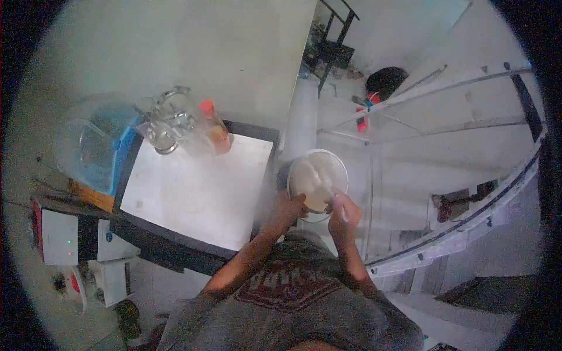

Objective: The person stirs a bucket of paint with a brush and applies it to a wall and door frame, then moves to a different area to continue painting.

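Note:
A round light-rimmed bowl (308, 202) sits in front of my body, just right of the white-topped table, with pale, whitish contents inside. My left hand (291, 209) grips its near left rim, thumb at the edge. At the near right rim, my right hand (344, 212) is closed around a pale-handled utensil, apparently a spoon. Its far end reaches over the pale contents, where blur hides its exact shape. What supports the bowl is hidden beneath it.
On the white-topped table (196, 187) stand a rack of clear glasses (172, 120) and a red-capped bottle (216, 131). A blue-and-clear plastic container (99, 146) is at the left. To the right stands a metal-framed structure (369, 181) with translucent sheeting.

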The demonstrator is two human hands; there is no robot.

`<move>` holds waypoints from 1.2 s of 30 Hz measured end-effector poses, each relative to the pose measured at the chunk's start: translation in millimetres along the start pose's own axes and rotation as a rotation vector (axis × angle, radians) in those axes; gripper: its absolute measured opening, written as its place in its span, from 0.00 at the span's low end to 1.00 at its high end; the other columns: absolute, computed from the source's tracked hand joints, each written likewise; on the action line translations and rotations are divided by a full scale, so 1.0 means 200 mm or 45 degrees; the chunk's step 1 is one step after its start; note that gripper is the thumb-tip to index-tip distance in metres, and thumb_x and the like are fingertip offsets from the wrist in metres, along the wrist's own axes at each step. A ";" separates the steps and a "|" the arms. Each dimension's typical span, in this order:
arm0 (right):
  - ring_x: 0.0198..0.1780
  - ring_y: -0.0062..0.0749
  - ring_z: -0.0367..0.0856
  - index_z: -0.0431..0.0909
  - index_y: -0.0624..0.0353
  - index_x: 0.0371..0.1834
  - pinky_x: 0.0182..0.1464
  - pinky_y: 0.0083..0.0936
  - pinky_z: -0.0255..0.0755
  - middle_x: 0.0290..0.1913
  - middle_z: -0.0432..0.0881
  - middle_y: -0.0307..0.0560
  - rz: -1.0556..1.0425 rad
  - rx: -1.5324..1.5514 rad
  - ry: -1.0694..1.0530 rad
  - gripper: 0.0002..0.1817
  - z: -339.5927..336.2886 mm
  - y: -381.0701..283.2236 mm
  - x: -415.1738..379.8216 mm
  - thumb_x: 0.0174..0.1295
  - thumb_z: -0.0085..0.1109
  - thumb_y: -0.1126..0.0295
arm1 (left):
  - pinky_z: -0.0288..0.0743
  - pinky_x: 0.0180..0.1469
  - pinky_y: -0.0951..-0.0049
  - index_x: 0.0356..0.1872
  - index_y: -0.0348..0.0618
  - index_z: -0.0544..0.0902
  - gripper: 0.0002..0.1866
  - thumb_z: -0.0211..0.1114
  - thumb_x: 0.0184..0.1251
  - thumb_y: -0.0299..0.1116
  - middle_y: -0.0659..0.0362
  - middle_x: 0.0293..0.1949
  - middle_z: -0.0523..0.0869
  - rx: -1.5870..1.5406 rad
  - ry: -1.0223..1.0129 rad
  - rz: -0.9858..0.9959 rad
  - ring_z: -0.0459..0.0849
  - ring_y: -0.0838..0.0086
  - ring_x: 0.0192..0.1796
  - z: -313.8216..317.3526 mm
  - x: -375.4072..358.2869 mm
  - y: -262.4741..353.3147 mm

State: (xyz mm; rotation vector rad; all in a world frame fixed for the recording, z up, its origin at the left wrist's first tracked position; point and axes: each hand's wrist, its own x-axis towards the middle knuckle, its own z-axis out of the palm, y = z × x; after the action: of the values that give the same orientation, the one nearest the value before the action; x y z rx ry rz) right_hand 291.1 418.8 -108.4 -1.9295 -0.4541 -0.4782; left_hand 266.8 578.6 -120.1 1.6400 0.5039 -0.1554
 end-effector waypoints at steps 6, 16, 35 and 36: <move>0.25 0.37 0.82 0.80 0.71 0.48 0.29 0.28 0.74 0.27 0.83 0.54 -0.584 -0.134 0.173 0.14 0.00 -0.26 0.41 0.59 0.53 0.79 | 0.82 0.34 0.63 0.47 0.30 0.78 0.19 0.64 0.63 0.36 0.47 0.34 0.86 -0.228 -0.117 -0.096 0.87 0.61 0.32 0.03 0.08 -0.17; 0.29 0.41 0.79 0.73 0.68 0.59 0.33 0.33 0.74 0.31 0.80 0.53 -1.038 -0.040 0.257 0.27 0.34 -0.52 1.00 0.51 0.60 0.79 | 0.82 0.36 0.59 0.50 0.31 0.78 0.21 0.65 0.63 0.39 0.44 0.35 0.86 -0.045 -0.070 0.032 0.88 0.62 0.36 -0.02 0.07 -0.13; 0.29 0.46 0.80 0.78 0.67 0.50 0.32 0.38 0.75 0.31 0.81 0.56 -0.939 -0.153 0.315 0.17 0.47 -0.49 1.04 0.55 0.58 0.78 | 0.78 0.49 0.57 0.53 0.32 0.77 0.26 0.66 0.60 0.43 0.41 0.43 0.84 0.128 -0.052 -0.122 0.84 0.52 0.46 -0.01 0.03 -0.07; 0.29 0.46 0.80 0.78 0.67 0.50 0.32 0.38 0.75 0.31 0.81 0.56 -0.937 -0.154 0.314 0.17 0.48 -0.44 1.02 0.55 0.58 0.78 | 0.77 0.51 0.56 0.54 0.32 0.76 0.27 0.67 0.59 0.43 0.41 0.45 0.84 0.069 -0.100 -0.156 0.84 0.52 0.47 0.00 0.07 -0.12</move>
State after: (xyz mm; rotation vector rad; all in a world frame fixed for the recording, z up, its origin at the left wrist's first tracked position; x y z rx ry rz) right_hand 431.6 560.8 29.6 -1.7394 -0.9914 -1.2223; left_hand 269.1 583.8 -146.1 1.6496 0.5444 -0.3254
